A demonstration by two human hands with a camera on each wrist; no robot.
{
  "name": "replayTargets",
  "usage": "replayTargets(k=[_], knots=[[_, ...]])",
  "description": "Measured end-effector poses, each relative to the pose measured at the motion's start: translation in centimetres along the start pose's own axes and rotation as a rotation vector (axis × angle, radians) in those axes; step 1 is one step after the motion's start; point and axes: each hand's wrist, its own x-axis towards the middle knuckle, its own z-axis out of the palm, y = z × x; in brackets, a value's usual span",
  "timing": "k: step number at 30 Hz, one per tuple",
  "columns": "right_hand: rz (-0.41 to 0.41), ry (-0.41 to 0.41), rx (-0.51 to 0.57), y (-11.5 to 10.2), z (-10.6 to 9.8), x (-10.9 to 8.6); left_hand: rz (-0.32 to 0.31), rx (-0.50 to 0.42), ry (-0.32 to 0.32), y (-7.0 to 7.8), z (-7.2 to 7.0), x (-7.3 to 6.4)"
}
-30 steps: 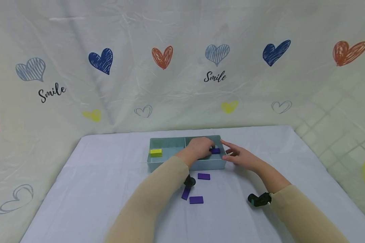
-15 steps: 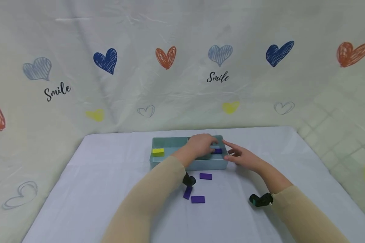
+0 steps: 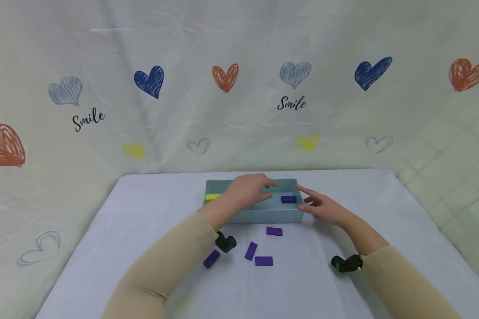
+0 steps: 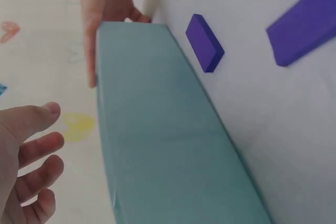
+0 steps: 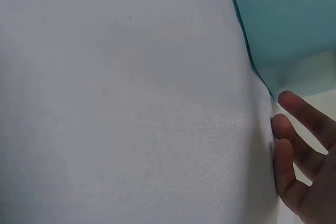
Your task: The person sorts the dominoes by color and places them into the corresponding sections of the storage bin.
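My left hand [image 3: 247, 190] hovers over the middle of a pale teal divided box [image 3: 267, 216], fingers loosely bent and holding nothing. The left wrist view also has nothing between its thumb and fingers [image 4: 44, 169]. A purple block [image 3: 288, 199] lies inside the box's right compartment, to the right of that hand. At the box's right end, my right hand [image 3: 323, 208] rests with spread fingers against the end wall. A yellow block [image 3: 212, 197] sits in the left compartment, partly hidden by the left forearm. The divider is hidden behind the left hand.
Several purple blocks lie on the white cloth in front of the box, among them a front block [image 3: 264, 261], a tilted block [image 3: 251, 250] and a left block [image 3: 211, 259]. Behind the table hangs a pale sheet [image 3: 247, 124] printed with hearts.
My left hand has lifted and drawn left, away from the purple block in the box. The right hand stays at the box's end. Another purple block has come into view beside the left sleeve.
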Motion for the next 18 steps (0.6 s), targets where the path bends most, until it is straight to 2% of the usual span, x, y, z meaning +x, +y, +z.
replayTargets(k=[9, 13, 18], knots=[[-0.004, -0.002, 0.005, -0.1, 0.1, -0.1, 0.022, -0.036, 0.016, -1.7, -1.9, -6.0], [-0.003, -0.002, -0.003, 0.0, 0.1, 0.0, 0.021, -0.042, 0.023, -2.5, -1.8, -8.9], [-0.01, 0.001, -0.012, 0.1, 0.1, 0.2, -0.025, -0.066, -0.01, -3.5, -1.0, -12.1]])
